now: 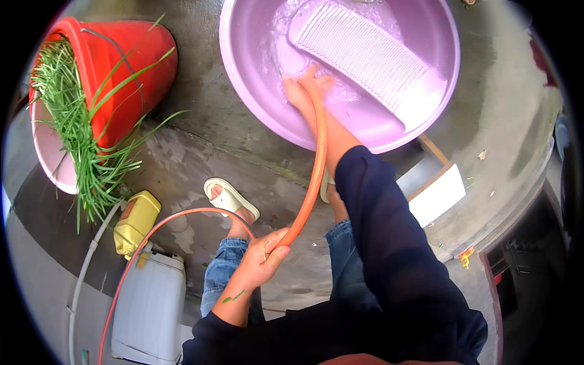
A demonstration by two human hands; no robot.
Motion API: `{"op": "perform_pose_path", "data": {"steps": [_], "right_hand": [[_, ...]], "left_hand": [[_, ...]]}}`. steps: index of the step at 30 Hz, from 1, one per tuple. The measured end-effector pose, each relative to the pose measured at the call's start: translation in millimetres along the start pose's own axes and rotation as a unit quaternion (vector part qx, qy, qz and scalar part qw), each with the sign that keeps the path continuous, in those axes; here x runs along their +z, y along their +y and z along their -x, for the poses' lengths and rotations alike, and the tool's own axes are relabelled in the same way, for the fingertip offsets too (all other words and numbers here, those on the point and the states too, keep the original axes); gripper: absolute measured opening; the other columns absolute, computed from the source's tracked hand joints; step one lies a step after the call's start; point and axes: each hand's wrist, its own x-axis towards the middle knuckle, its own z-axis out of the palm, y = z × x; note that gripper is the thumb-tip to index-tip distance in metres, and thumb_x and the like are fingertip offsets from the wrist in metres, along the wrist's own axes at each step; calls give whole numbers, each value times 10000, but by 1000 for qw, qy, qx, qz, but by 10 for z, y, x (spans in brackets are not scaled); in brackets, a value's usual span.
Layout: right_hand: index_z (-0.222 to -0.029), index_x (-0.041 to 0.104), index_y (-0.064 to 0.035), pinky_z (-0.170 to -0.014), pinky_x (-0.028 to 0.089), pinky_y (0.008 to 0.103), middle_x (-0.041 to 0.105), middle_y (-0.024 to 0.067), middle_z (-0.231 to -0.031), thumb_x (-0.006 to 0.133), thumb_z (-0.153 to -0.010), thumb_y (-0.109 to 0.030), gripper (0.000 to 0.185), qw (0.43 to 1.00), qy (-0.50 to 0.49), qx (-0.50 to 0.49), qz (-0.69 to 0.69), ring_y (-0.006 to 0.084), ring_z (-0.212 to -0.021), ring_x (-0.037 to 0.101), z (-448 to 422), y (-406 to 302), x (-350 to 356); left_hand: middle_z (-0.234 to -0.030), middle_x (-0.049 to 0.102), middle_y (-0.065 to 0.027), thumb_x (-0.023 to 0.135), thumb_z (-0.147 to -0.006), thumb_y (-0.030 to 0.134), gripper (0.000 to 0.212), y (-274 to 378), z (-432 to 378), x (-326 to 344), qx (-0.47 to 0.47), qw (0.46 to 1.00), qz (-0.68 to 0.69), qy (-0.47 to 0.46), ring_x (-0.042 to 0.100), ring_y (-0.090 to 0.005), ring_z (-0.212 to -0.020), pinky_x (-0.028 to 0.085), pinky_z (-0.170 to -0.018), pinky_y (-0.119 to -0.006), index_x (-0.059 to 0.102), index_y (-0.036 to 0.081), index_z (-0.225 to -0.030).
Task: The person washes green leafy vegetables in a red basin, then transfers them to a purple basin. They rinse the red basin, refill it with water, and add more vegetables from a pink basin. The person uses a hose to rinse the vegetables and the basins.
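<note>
My left hand (266,258) is closed around an orange rubber hose (315,182), above the ground between my legs. From there the hose arches up into a purple plastic basin (246,77), its end close over my right hand (310,89). That hand is low in the basin, fingers spread, in splashing water (337,89). Exactly how the hose tip meets the hand is hard to make out. A purple plastic washboard (360,59) lies slanted across the basin, just beyond my right hand, its lower end against the near right rim.
On the left, a red bucket (123,77) lies tipped, long green leaves (68,105) spilling from it over a pink basin (50,155). Nearer me are a yellow jug (137,219), a whitish plastic container (148,305) and a grey pipe (86,260). A white-sided box-like object (438,196) sits beside the basin.
</note>
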Motion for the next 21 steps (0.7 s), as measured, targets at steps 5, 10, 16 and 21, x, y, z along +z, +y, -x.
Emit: {"op": "perform_pose_path", "data": {"steps": [5, 10, 16, 21], "right_hand": [[-1285, 385, -17, -1020, 283, 351, 393, 212, -1305, 520, -844, -215, 503, 854, -165, -255, -421, 297, -1230, 362, -26, -419, -125], [-1091, 559, -43, -813, 450, 334, 592, 133, -1037, 588, -778, -115, 323, 835, 129, -276, -457, 235, -962, 569, -1188, -87, -591], [-1247, 432, 6, -998, 314, 375, 396, 226, -1298, 528, -750, -556, 756, 981, 106, 70, -149, 343, -1216, 379, -1947, 45, -1333], [-1210, 456, 29, -978, 314, 409, 399, 227, -1284, 507, -775, -452, 651, 978, 76, -166, 97, 319, -1196, 397, -1503, -1111, -770]], "left_hand": [[-848, 592, -53, 523, -860, 290, 387, 14, -67, -448, 26, 999, -14, -24, 526, -138, -699, 426, -648, -265, 541, 5, -1122], [-724, 527, -27, 518, -859, 391, 487, 46, -139, -682, 63, 998, -22, -22, 454, -100, -636, 390, -621, -237, 554, -57, -1048], [-729, 578, -86, 548, -844, 278, 377, 93, -238, -1115, 148, 982, -97, -64, 570, -205, -649, 449, -628, -293, 546, 5, -1104], [-881, 627, -116, 538, -841, 260, 371, 223, -397, -1328, 159, 979, -116, -51, 611, -221, -786, 460, -716, -294, 550, -5, -1101]]}}
